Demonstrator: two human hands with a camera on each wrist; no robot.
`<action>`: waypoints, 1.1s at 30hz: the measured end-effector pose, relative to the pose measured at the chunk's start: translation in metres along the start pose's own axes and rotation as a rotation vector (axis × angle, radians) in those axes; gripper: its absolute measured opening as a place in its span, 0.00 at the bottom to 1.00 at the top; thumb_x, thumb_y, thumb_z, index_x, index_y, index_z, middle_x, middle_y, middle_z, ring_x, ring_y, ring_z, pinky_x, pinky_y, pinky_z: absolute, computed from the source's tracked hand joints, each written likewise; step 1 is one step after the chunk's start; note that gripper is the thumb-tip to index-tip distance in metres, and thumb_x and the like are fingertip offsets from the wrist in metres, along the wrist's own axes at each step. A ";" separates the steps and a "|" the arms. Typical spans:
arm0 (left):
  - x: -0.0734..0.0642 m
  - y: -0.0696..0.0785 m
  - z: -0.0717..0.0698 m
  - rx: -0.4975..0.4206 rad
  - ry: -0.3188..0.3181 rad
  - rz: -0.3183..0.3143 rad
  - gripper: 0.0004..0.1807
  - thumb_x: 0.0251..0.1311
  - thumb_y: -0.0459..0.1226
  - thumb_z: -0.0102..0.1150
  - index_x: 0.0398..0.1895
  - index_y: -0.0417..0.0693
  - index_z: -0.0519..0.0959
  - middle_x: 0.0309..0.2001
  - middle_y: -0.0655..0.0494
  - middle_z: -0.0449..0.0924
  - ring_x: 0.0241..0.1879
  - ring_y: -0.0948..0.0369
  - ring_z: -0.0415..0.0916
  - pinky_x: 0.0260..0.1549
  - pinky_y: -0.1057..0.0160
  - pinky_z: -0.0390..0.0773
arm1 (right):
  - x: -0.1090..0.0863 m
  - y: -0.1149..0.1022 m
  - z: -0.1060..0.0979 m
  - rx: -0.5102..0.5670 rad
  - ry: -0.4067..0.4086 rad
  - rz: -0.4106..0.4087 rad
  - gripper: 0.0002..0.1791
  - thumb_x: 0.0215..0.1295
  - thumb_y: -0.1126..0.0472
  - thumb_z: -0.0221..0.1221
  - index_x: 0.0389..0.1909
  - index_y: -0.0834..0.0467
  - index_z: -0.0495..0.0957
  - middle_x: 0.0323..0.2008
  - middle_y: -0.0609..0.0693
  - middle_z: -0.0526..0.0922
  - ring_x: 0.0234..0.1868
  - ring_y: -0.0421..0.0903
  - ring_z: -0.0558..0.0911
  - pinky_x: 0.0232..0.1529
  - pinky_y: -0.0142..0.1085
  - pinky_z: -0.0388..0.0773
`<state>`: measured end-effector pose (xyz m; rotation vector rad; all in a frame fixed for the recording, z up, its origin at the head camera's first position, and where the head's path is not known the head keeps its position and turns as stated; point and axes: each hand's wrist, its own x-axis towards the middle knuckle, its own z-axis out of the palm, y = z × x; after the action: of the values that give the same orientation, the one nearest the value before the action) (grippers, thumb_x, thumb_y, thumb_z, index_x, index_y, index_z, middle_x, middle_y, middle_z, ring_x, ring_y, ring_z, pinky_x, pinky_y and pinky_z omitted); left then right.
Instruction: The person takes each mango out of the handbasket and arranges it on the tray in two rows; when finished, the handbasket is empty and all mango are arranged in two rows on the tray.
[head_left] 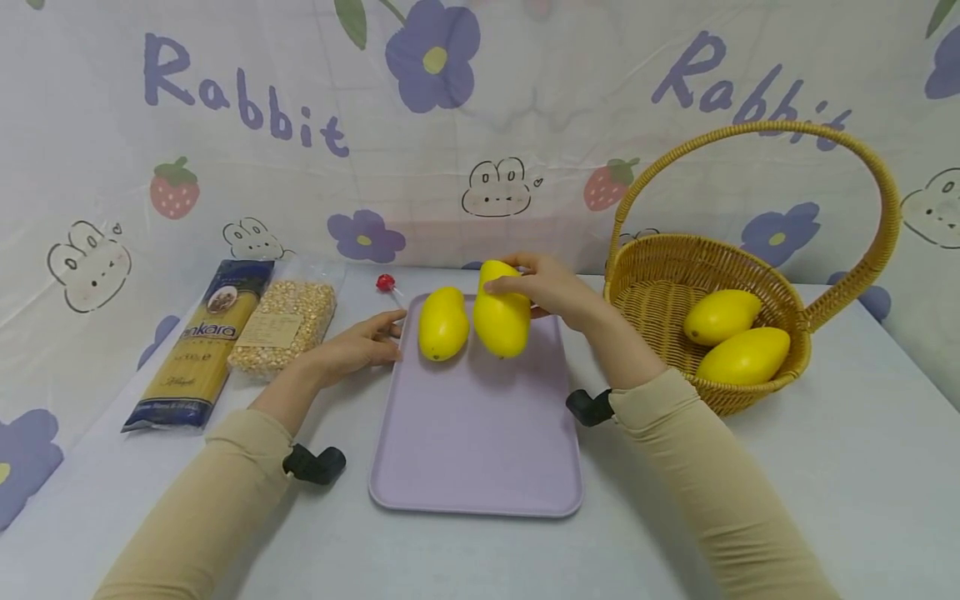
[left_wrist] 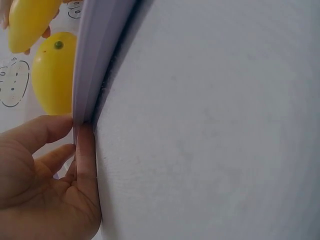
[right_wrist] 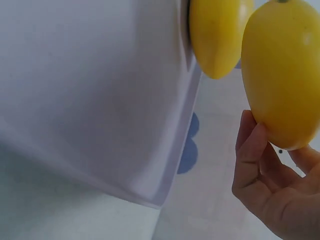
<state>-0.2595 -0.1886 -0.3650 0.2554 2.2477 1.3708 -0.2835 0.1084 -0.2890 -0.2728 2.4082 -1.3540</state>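
Note:
My right hand (head_left: 551, 287) grips a yellow mango (head_left: 502, 321) by its far end, over the upper right part of a lilac tray (head_left: 480, 442). In the right wrist view, curled fingers (right_wrist: 250, 160) and the thumb hold this mango from below. A second mango (head_left: 443, 325) lies on the tray, to the left of the held one. At the tray's left edge is my left hand (head_left: 360, 343). The left wrist view shows its thumb and a finger (left_wrist: 86, 155) on either side of the rim (left_wrist: 95, 55), pinching it.
On the right stands a wicker basket (head_left: 660, 250) with a tall handle and two mangoes (head_left: 745, 357) inside. A pasta packet (head_left: 198, 346) and a bag of corn kernels (head_left: 288, 321) lie on the left. Behind the left hand is a red lollipop (head_left: 386, 283). A printed cloth hangs behind.

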 end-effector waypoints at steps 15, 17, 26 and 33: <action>0.000 0.000 0.000 0.003 0.003 -0.001 0.43 0.64 0.33 0.51 0.80 0.46 0.45 0.72 0.39 0.52 0.64 0.50 0.58 0.71 0.48 0.60 | 0.012 0.004 0.009 0.036 0.023 0.122 0.37 0.62 0.45 0.60 0.71 0.51 0.64 0.63 0.54 0.72 0.54 0.52 0.75 0.50 0.43 0.78; 0.000 0.000 0.000 0.002 0.003 -0.002 0.43 0.64 0.33 0.51 0.80 0.46 0.45 0.72 0.39 0.52 0.64 0.50 0.58 0.71 0.48 0.60 | 0.014 0.006 0.009 0.050 0.027 0.140 0.37 0.62 0.45 0.61 0.71 0.51 0.65 0.63 0.54 0.71 0.55 0.53 0.74 0.52 0.45 0.78; 0.000 -0.001 0.000 0.008 0.004 0.000 0.42 0.64 0.33 0.51 0.80 0.46 0.45 0.71 0.39 0.53 0.64 0.50 0.58 0.70 0.49 0.61 | 0.026 0.015 0.008 0.050 0.047 0.212 0.39 0.61 0.45 0.62 0.72 0.52 0.62 0.66 0.55 0.68 0.59 0.55 0.72 0.60 0.50 0.76; 0.000 0.000 -0.001 0.022 0.005 -0.006 0.42 0.64 0.34 0.51 0.80 0.47 0.45 0.71 0.41 0.53 0.64 0.50 0.57 0.68 0.52 0.61 | 0.030 0.021 0.008 0.027 0.036 0.247 0.39 0.62 0.45 0.62 0.70 0.56 0.63 0.68 0.56 0.67 0.63 0.55 0.71 0.65 0.51 0.73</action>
<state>-0.2602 -0.1894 -0.3652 0.2534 2.2672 1.3455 -0.3075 0.1033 -0.3169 0.0557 2.3581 -1.2865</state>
